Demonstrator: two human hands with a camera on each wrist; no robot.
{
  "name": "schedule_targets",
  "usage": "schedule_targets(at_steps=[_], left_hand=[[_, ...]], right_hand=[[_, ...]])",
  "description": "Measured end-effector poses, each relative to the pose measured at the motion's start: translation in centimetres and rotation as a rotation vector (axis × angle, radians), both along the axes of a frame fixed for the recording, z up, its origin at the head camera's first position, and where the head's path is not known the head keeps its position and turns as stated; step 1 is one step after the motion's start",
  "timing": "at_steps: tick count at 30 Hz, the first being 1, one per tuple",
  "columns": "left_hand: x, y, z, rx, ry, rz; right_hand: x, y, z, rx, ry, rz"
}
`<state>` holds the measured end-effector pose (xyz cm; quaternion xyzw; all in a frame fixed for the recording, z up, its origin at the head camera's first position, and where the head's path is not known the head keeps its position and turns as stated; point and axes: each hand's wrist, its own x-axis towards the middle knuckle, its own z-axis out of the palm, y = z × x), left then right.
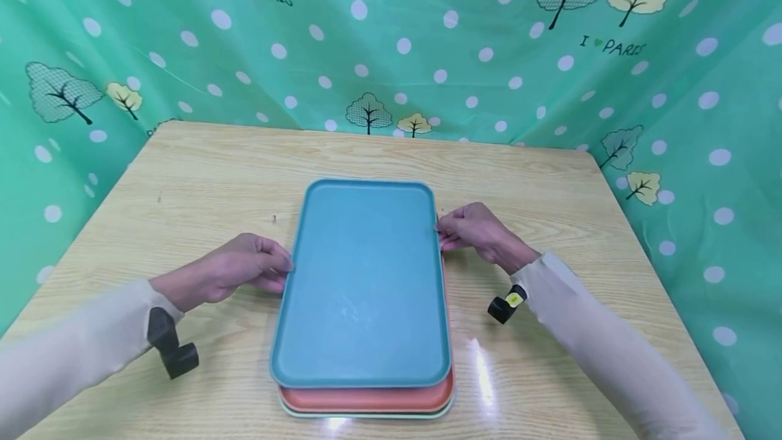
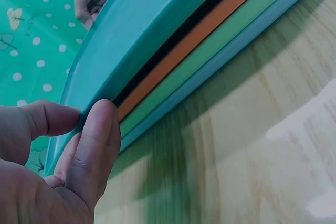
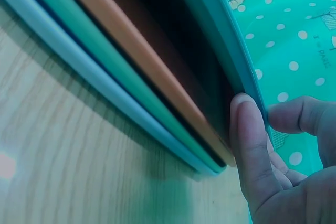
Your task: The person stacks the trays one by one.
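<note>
A blue rectangular tray [image 1: 366, 284] tops a stack, raised a little above the orange tray [image 1: 373, 399] beneath it. Under that lie a green tray [image 2: 220, 51] and a light blue tray [image 2: 252, 45], whose edges show in the wrist views. My left hand [image 1: 253, 267] pinches the blue tray's left rim, thumb above and fingers below. On the opposite rim, farther up, my right hand [image 1: 470, 228] pinches the same tray between thumb and fingers. In the right wrist view a dark gap separates the blue tray from the orange one.
The stack rests on a light wood-grain table [image 1: 525, 195]. Behind it and at both sides hangs a green curtain [image 1: 379, 39] with white dots and printed trees. A black wrist camera [image 1: 171, 345] sits on the left sleeve, another black camera [image 1: 502, 307] on the right.
</note>
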<state>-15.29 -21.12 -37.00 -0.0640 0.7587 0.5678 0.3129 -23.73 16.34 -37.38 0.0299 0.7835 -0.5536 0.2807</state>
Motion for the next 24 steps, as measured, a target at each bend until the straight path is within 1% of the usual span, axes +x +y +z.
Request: schedule_targets(at_steps=[10, 24], left_hand=[[0.2, 0.6, -0.4, -0.003, -0.010, 0.008], [0.5, 1.1, -0.7, -0.006, -0.009, 0.009]], right_hand=[[0.2, 0.6, -0.8, 0.013, -0.002, -0.012], [0.7, 1.1, -1.0, 0.012, -0.004, -0.015]])
